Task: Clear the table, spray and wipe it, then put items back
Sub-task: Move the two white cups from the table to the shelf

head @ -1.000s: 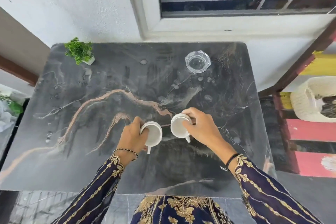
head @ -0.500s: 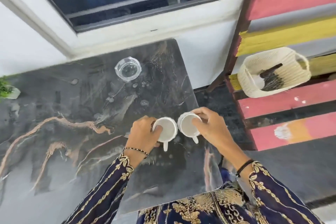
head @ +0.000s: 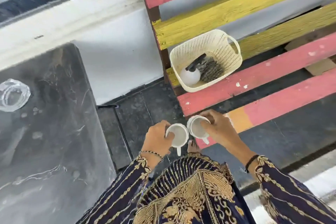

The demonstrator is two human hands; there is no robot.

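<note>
- Pallet [head: 272, 71]: rough wooden slats painted pink and yellow with chipped patches and dark gaps between them, filling the right side.
- Table [head: 54, 151]: a dark, polished, marble-look slab with pale veins and a squared corner; small drops or spots dot its surface.
- Floor [head: 145, 111]: dark matte tiles with thin joints, between the table and the pallet.
- Sleeves [head: 118, 196]: navy cloth with dense gold embroidery, and a thin bracelet at each wrist.
- Basket [head: 207, 45]: cream plastic in a woven pattern, rectangular with rounded corners and a slot handle, resting on the pallet slats.
- Left hand [head: 157, 141]: curled round the left side of the left cup [head: 179, 137], thumb hooked over the rim.
- Right hand [head: 217, 131]: closed over the right cup [head: 197, 128] from the right, fingertips dipping inside the rim.
- Dish [head: 12, 94]: clear, thick, faceted glass, on the table near its far edge and blurred.
- Cups: both white, smooth, round and glazed, with handles pointing toward the person. They are held side by side with rims about touching, off the table and above the floor beside the pallet's near edge.
- Bottle [head: 190, 77]: a white rounded body with a black trigger head, lying in the basket.
- Cloth [head: 211, 72]: grey and striped, bunched up in the basket against the bottle.
</note>
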